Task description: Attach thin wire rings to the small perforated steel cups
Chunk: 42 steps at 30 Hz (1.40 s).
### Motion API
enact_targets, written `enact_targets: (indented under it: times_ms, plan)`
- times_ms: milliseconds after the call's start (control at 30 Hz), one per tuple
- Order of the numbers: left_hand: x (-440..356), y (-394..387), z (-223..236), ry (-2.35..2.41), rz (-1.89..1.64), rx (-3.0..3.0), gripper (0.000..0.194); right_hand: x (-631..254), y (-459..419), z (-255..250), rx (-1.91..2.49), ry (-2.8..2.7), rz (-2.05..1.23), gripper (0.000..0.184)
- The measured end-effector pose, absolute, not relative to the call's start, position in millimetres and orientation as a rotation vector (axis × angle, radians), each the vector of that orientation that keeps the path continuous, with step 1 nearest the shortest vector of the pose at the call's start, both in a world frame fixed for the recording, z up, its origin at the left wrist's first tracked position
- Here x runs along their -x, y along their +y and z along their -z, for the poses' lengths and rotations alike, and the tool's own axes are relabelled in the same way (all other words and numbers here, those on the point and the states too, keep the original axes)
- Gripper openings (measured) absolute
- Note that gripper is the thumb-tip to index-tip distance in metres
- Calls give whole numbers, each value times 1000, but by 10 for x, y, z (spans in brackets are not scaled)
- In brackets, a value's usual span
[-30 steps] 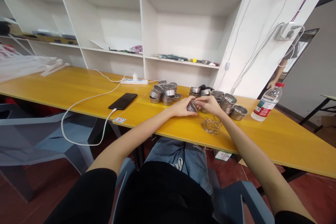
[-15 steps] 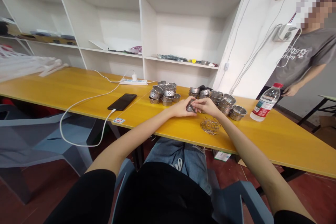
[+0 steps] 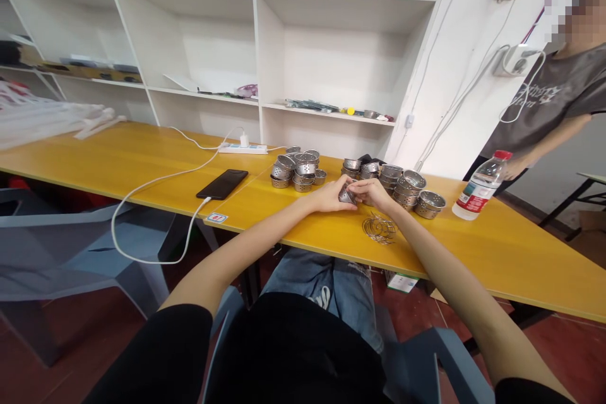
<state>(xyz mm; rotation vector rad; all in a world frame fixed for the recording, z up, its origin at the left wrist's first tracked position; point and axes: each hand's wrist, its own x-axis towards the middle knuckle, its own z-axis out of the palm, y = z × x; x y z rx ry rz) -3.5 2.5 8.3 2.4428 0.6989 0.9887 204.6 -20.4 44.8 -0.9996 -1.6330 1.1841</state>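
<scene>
My left hand point(image 3: 330, 196) is closed around a small perforated metal strainer basket point(image 3: 347, 194), which is tilted on its side just above the table. At the basket's rim, the fingertips of my right hand point(image 3: 372, 192) are pinched together; what lies between them is too small to see. Below my right wrist, a loose heap of curved metal wires point(image 3: 379, 229) rests on the table. Behind my hands stand more perforated strainer baskets, one stacked group point(image 3: 303, 170) to the left and another group point(image 3: 408, 188) to the right.
A black phone point(image 3: 222, 184) on a white charging cable lies left on the yellow table point(image 3: 497, 252), near a power strip point(image 3: 243, 148). A water bottle point(image 3: 481, 188) stands at the right, with a person point(image 3: 544, 107) behind it. White shelves point(image 3: 331, 44) rise at the back.
The basket has turned slightly in my left hand, and my right fingers have shifted a little along its rim. The person at the right has moved an arm behind the bottle.
</scene>
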Motion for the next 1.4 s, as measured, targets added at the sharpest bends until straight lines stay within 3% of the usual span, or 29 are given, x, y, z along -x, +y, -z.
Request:
enact_targets:
  times_ms: [300,700,1400]
  plan:
    - [6,-7,-112,804,-983,-2448,65,-2086,-222,-467,963,-1567,-1283,32]
    - [34,-25,-150,846,-989,-2458,63,-2118,-220,-439,973,-1645,-1276,51]
    - [31,-37,-182,875,-983,-2500,59,-2093,-112,-356,1016,-1943,-907,46]
